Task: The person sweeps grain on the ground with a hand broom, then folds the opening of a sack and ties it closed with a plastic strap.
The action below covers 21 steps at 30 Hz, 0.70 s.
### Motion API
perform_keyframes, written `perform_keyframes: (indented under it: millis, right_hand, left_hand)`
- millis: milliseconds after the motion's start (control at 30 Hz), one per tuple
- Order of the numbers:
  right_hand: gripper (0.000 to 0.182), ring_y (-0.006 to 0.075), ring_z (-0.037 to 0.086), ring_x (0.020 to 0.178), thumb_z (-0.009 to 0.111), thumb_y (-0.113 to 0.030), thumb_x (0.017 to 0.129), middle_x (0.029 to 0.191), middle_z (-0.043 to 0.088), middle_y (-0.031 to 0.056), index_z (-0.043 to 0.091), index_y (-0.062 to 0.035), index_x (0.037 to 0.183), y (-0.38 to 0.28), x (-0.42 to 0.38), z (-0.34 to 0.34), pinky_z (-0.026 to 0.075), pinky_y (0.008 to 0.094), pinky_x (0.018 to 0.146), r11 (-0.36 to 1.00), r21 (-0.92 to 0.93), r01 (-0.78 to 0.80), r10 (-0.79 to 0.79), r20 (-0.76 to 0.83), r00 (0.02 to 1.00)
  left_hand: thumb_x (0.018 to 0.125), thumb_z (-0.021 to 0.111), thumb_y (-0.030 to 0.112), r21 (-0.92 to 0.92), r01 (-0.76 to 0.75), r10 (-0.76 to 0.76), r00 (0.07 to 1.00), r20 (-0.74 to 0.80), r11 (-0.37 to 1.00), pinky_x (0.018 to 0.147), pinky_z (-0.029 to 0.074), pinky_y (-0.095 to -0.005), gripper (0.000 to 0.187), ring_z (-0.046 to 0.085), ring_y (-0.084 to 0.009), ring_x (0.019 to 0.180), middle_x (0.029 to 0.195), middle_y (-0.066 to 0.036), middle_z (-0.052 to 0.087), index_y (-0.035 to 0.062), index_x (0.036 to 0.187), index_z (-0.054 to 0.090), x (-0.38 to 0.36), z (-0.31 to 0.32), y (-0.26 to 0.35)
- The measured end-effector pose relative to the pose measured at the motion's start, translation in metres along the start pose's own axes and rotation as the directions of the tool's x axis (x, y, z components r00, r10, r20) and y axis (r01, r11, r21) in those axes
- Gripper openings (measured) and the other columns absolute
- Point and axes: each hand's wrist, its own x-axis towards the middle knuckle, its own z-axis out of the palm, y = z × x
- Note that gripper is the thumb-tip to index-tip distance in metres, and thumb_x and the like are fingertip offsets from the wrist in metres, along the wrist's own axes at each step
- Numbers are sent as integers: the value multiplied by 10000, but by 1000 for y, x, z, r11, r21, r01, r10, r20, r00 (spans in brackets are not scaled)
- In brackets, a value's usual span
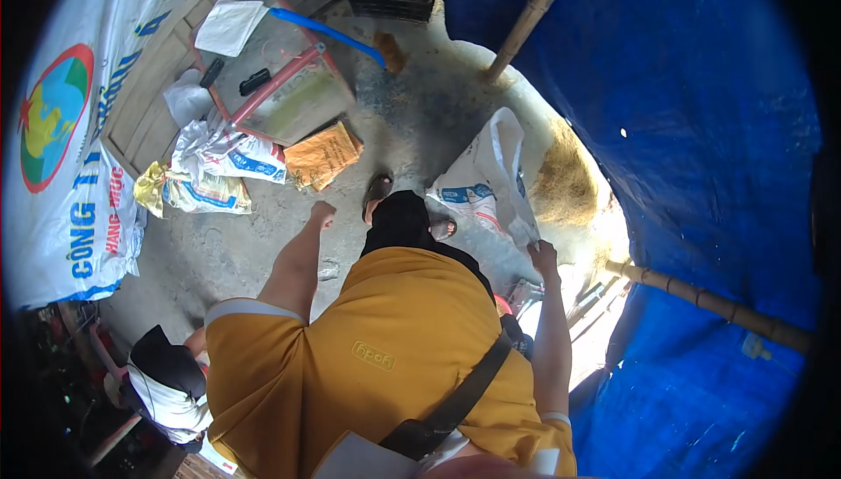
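Note:
My right hand (544,257) grips the edge of a white woven sack (487,163) with blue and red print. The sack's mouth gapes upward and its lower part rests on the floor beside my right foot. My left hand (324,214) hangs in the air to the left of my feet, its fingers curled into a loose fist with nothing visible in them. Nearest to it lies a folded orange-brown sack (322,156) on the concrete.
Filled white sacks (229,156) lean at the left by a pink-framed glass case (279,93). A blue-handled broom (328,35) rests against the case. A blue tarp (701,128) with bamboo poles (714,302) bounds the right. Another person (166,383) is at the lower left.

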Motion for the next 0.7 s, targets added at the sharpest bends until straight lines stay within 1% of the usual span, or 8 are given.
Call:
perform_keyframes:
  millis: [100, 167, 233, 300, 400, 567, 633, 700]
  right_hand:
    - [333, 360, 524, 763, 549, -329, 713, 753, 543, 216, 525, -2, 775, -14, 7, 1, 412, 415, 663, 998, -68, -4, 10, 84, 996]
    - [322, 354, 528, 784, 563, -308, 701, 792, 553, 211, 524, -16, 831, -30, 9, 0, 419, 414, 688, 991, -135, -10, 32, 159, 987]
    - [356, 349, 513, 827, 590, -236, 685, 872, 534, 204, 480, -30, 954, -48, 8, 0, 411, 422, 714, 999, 5, -34, 34, -75, 997]
    - [441, 355, 474, 890, 589, -160, 682, 1003, 462, 226, 423, -48, 1074, -100, 6, -22, 387, 449, 750, 987, -161, -26, -18, -267, 964]
    - [392, 344, 489, 884, 584, -151, 700, 975, 486, 224, 454, -56, 1058, -160, 16, -43, 401, 419, 740, 975, -90, 203, -222, -399, 889]
    - [310, 285, 542, 839, 562, -153, 746, 954, 543, 164, 496, -22, 1020, -294, 9, -52, 428, 335, 712, 911, 336, 238, -231, -60, 971]
    - [338, 295, 519, 903, 542, -143, 745, 991, 532, 178, 479, -11, 1050, -324, 6, -40, 405, 331, 778, 870, 331, 366, -394, 20, 919]
    - [368, 321, 486, 961, 534, -183, 740, 1018, 519, 191, 470, -21, 1063, -352, -1, -36, 387, 360, 811, 893, 286, 348, -397, 133, 908]
  left_hand:
    - [682, 499, 142, 22, -227, 226, 973, 42, 974, 446, 462, -306, 144, 571, -187, 477, 544, -99, 563, 44, 596, 561, 47, -3, -7]
    - [732, 483, 127, 50, -411, 414, 900, -138, 910, 399, 396, -307, 99, 491, -189, 401, 521, -91, 518, 53, 689, 534, 42, -16, 29]
    - [664, 521, 137, -8, -535, 512, 811, -282, 845, 630, 458, -346, 122, 574, -264, 700, 686, -122, 589, 28, 683, 574, 29, -37, 77]
    - [654, 535, 122, -83, -671, 597, 703, -386, 736, 668, 449, -350, 158, 561, -293, 727, 744, -127, 589, 20, 768, 572, 7, -78, 122]
    - [644, 545, 83, 76, -686, 636, 620, -459, 724, 764, 419, -358, 235, 529, -310, 844, 899, -176, 547, 34, 874, 568, 17, -151, 165]
    - [638, 541, 64, 346, -679, 731, 424, -535, 647, 839, 395, -369, 370, 469, -336, 968, 1155, -189, 392, 67, 1007, 522, 74, -249, 191]
    - [620, 533, 61, 537, -535, 753, 539, -378, 652, 895, 357, -367, 439, 442, -324, 1008, 1058, -179, 485, 104, 1057, 513, 105, -273, 191]
    - [606, 512, 49, 711, -464, 837, 425, -345, 528, 921, 332, -385, 457, 469, -318, 981, 972, -167, 536, 118, 1058, 519, 182, -277, 176]
